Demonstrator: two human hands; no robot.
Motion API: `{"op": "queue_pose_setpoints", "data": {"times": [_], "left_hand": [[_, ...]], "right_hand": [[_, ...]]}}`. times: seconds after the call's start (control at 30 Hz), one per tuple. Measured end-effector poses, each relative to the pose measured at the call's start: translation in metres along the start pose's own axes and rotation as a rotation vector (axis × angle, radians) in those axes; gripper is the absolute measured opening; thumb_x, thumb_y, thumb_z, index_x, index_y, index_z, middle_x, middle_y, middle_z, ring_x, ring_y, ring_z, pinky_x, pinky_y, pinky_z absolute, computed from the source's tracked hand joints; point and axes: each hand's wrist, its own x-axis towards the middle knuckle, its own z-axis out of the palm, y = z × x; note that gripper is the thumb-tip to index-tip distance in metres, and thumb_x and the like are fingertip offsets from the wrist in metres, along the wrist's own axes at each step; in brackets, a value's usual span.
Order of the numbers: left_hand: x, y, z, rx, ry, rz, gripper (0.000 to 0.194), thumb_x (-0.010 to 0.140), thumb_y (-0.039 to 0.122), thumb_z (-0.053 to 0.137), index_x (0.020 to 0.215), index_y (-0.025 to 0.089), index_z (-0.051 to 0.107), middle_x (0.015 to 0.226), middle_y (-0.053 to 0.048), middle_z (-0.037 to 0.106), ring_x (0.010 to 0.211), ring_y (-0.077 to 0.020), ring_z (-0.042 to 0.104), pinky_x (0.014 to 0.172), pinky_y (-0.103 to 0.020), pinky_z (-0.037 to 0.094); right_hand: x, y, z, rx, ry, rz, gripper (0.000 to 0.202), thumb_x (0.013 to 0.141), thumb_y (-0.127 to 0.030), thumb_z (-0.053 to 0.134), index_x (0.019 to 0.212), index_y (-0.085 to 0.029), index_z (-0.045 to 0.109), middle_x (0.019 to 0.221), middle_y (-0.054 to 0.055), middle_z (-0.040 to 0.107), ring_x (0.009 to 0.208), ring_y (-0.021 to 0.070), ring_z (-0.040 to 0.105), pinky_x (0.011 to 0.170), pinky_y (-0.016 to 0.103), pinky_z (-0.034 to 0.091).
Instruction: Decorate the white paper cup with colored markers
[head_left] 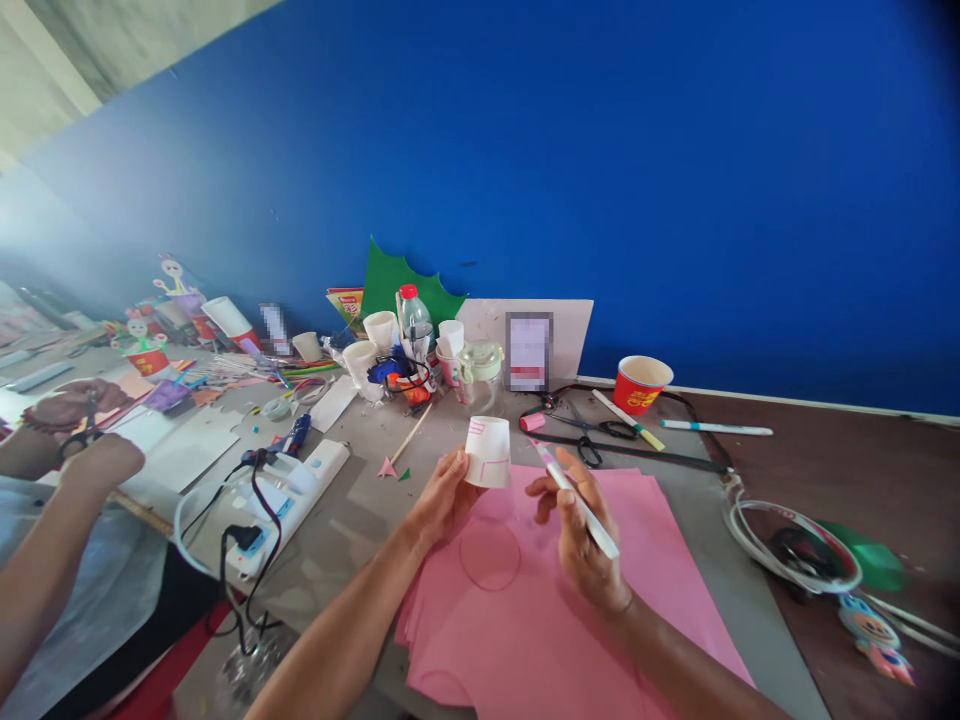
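Left hand (448, 492): fingers curled round cup (489, 455) | right hand (581, 552): above pink paper (555, 635), fingers pinching tilted marker (592, 522)

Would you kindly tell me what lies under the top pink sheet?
Edges of more pink sheets peek out left of the top sheet, with the grey table beyond its right edge. Anything beneath their middle is covered.

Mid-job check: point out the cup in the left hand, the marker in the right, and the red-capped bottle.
White cup (488, 451), head view: middle of its side wall.
Marker (591, 519), head view: its barrel.
Red-capped bottle (415, 318), head view: clear body.
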Motion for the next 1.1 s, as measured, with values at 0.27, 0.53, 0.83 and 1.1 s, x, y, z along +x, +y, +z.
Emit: {"op": "queue_pose_setpoints", "data": {"times": [0.27,0.53,0.83,1.1], "left_hand": [[-0.005,0.002,0.005,0.135,-0.070,-0.080,0.045,0.068,0.046,0.082,0.099,0.014,0.072,0.079,-0.005,0.070,0.073,-0.0161,0.064,0.069,-0.026,0.047],[-0.009,0.002,0.006,0.301,-0.170,-0.126,0.058,0.064,0.054,0.082,0.106,0.015,0.072,0.086,-0.007,0.070,0.072,-0.0165,0.061,0.064,-0.023,0.043],[-0.005,-0.003,0.003,0.173,-0.026,-0.041,0.047,0.072,0.043,0.079,0.110,0.018,0.069,0.102,-0.009,0.070,0.093,-0.0224,0.066,0.085,-0.032,0.048],[0.001,0.001,-0.001,0.187,0.167,0.096,0.035,0.073,0.029,0.077,0.104,0.017,0.064,0.091,-0.003,0.069,0.077,-0.0171,0.069,0.080,-0.032,0.050]], "right_hand": [[0.013,0.006,-0.001,0.039,0.134,-0.002,0.037,0.095,-0.044,0.052,0.126,-0.023,0.049,0.100,0.008,0.069,0.094,0.0222,0.066,0.084,0.043,0.052],[0.014,0.024,-0.006,0.039,0.020,0.031,0.049,0.090,-0.045,0.061,0.131,-0.023,0.046,0.111,0.011,0.067,0.104,0.0248,0.065,0.091,0.045,0.052],[0.016,0.020,-0.006,-0.250,0.147,-0.097,0.052,0.087,-0.043,0.064,0.131,-0.022,0.046,0.121,0.014,0.058,0.109,0.0280,0.059,0.092,0.050,0.049],[0.017,0.032,-0.008,-0.537,0.038,-0.207,0.051,0.089,-0.041,0.059,0.132,-0.017,0.045,0.118,0.017,0.061,0.106,0.0319,0.058,0.090,0.053,0.046]]}}
